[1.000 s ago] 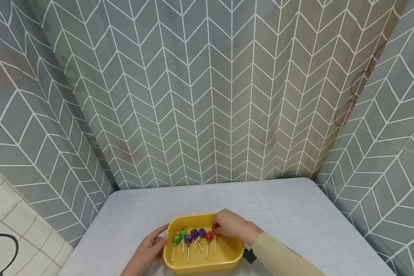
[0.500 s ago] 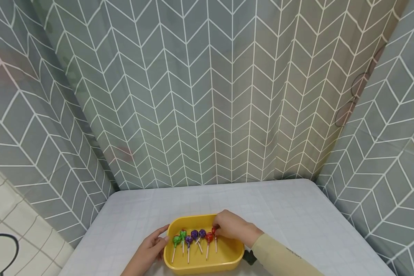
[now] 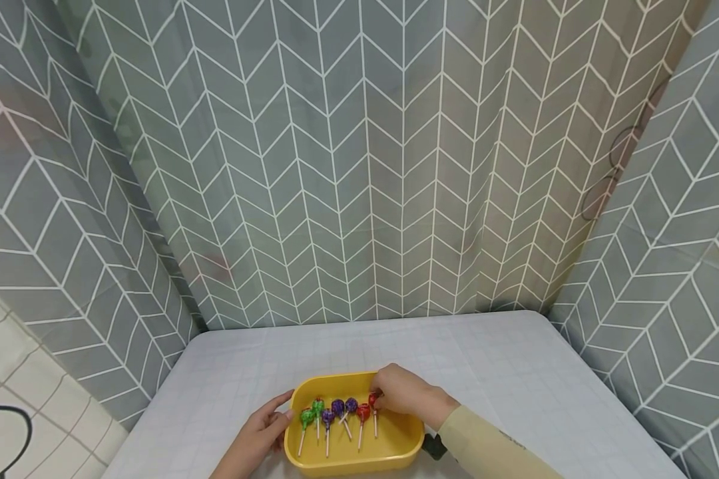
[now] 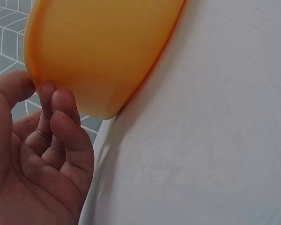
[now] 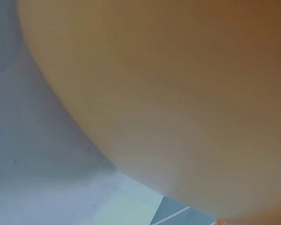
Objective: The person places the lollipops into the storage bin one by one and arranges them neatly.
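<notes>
A yellow tray (image 3: 334, 380) sits at the near edge of the table and holds several lollipops in a row: green (image 3: 306, 417), purple (image 3: 337, 406) and red (image 3: 362, 411). My right hand (image 3: 381, 398) reaches into the tray from the right and pinches the rightmost red lollipop (image 3: 372, 399) by its head. My left hand (image 3: 277, 415) rests against the tray's left side, thumb at the rim. In the left wrist view its fingers (image 4: 61, 117) lie loosely curled against the tray's outer wall (image 4: 103, 47). The right wrist view shows only a blurred tray wall (image 5: 178, 93), no hand.
The table (image 3: 515, 372) has a pale grey checked cloth. Grey chevron curtains (image 3: 359, 166) close it in at the back and on both sides. A small black object (image 3: 434, 446) lies by the tray's right end, under my sleeve.
</notes>
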{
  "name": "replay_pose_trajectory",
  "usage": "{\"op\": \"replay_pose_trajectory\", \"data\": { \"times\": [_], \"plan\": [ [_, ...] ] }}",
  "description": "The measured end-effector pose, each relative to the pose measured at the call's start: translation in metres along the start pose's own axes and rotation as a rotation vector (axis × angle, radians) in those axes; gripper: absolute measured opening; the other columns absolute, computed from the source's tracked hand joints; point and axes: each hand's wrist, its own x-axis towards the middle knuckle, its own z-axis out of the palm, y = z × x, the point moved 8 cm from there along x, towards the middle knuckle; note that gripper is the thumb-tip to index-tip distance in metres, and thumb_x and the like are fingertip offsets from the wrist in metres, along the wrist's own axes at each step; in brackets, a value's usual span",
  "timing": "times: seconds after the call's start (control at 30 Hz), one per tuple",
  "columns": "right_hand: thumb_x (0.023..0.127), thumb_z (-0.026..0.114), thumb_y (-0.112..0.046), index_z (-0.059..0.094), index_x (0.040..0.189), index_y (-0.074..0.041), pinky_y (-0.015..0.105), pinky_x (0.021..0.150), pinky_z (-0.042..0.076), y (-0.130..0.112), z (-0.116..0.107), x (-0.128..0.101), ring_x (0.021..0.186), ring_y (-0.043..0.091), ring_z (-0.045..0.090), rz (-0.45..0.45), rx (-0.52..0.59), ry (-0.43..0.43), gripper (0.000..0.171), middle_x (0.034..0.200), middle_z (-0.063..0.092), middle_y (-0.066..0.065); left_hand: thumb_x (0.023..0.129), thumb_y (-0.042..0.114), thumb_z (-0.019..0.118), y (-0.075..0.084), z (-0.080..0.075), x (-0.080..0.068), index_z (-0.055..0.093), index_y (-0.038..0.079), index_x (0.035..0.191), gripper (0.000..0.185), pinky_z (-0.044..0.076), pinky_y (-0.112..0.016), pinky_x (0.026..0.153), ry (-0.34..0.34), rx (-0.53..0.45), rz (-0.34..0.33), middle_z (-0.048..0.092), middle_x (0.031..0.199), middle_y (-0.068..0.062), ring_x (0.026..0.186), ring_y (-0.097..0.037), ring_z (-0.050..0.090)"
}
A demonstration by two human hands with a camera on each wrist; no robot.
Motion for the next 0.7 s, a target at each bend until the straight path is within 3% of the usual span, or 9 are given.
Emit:
{"op": "replay_pose_trajectory", "data": {
  "times": [0.47,0.7],
  "plan": [
    [0.087,0.077,-0.013,0.078,0.094,-0.012,0.022,0.070,0.052,0.003,-0.008,-0.004,0.067,0.006,0.052,0.033,-0.010,0.011,0.007,0.081,0.067,-0.007,0.096,0.046,0.061,0.003,0.000,-0.002,0.035,0.000,0.150,0.076,0.051,-0.031,0.061,0.003,0.002,-0.005,0.061,0.080,-0.009,0.067,-0.021,0.056],
    [0.087,0.078,-0.017,0.077,0.109,-0.011,0.030,0.082,0.054,0.013,-0.012,-0.005,0.089,0.010,0.063,0.082,0.060,0.014,0.023,0.100,0.071,-0.004,0.097,0.045,0.061,0.004,0.001,-0.003,0.035,-0.001,0.150,0.075,0.051,-0.030,0.060,-0.015,-0.005,0.010,0.061,0.080,-0.008,0.067,-0.021,0.055]
  ]
}}
